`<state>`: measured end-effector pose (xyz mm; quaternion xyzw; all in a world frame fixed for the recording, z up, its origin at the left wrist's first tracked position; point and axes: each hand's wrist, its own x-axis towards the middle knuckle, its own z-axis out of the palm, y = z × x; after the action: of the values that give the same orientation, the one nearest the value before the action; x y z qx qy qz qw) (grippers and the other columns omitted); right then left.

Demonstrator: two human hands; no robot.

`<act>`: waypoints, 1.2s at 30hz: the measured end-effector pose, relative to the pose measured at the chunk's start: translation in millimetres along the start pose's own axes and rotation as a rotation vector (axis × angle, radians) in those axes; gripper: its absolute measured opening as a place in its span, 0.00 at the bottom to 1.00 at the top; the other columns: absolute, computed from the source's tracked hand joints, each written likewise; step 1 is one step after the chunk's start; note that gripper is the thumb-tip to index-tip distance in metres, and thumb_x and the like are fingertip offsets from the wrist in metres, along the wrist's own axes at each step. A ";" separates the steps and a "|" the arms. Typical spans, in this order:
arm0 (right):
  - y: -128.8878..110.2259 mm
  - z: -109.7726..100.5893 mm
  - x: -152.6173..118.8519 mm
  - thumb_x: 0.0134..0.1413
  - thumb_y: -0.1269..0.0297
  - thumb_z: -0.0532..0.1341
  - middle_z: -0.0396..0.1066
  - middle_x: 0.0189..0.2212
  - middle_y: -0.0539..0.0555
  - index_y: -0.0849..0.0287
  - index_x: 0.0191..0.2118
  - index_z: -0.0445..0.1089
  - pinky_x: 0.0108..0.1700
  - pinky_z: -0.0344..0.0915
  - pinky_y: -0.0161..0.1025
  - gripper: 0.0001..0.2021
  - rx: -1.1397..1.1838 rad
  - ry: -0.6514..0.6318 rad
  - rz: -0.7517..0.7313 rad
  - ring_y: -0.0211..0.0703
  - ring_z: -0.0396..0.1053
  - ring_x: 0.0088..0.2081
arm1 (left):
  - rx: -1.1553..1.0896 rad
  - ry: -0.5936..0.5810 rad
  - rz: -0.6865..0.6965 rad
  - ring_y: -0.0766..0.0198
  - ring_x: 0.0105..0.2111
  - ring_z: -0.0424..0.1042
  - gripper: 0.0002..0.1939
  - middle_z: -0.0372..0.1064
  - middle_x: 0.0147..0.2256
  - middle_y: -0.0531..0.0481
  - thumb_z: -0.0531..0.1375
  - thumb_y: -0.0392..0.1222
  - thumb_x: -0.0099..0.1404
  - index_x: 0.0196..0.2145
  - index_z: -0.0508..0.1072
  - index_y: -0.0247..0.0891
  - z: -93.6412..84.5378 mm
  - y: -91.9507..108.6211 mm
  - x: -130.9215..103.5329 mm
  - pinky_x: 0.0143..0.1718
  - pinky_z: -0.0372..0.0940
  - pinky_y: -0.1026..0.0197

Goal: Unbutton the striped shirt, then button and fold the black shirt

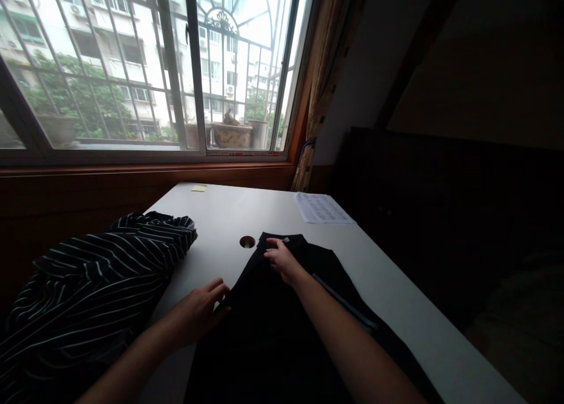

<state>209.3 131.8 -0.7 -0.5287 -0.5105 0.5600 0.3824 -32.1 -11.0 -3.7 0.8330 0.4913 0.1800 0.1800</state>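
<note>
A black garment [264,345] lies spread on the white table, with its narrow end pointing away from me and a small pale tag [286,239] near that end. Along the garment's left edge, my left hand [207,307] is closed, thumb and fingers pinching the cloth. My right hand [282,260] rests on top of the cloth near the far end, its fingers stretched out and apart. A grey strip [343,301] runs down the garment's right side, partly behind my right forearm. The garment's near end is out of the frame.
A heap of black cloth with white stripes [101,275] covers the table's left side. The white table [220,216] has a round hole [247,242] beyond my hands. Printed sheets [324,208] and a yellow sticky note [199,188] lie at the back, below a barred window [238,69].
</note>
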 end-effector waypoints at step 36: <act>-2.1 42.1 -27.4 0.65 0.62 0.55 0.69 0.47 0.59 0.57 0.44 0.74 0.63 0.54 0.50 0.11 -0.716 0.059 -0.643 0.53 0.61 0.55 | -0.324 -0.253 -0.223 0.71 0.15 0.62 0.12 0.64 0.25 0.58 0.53 0.52 0.70 0.43 0.58 0.42 -22.5 -1.4 -10.8 0.14 0.53 0.71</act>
<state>171.8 98.6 3.5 -0.4583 -0.7977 0.1871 0.3443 -48.8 -17.1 13.9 0.7496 0.5187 0.1294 0.3904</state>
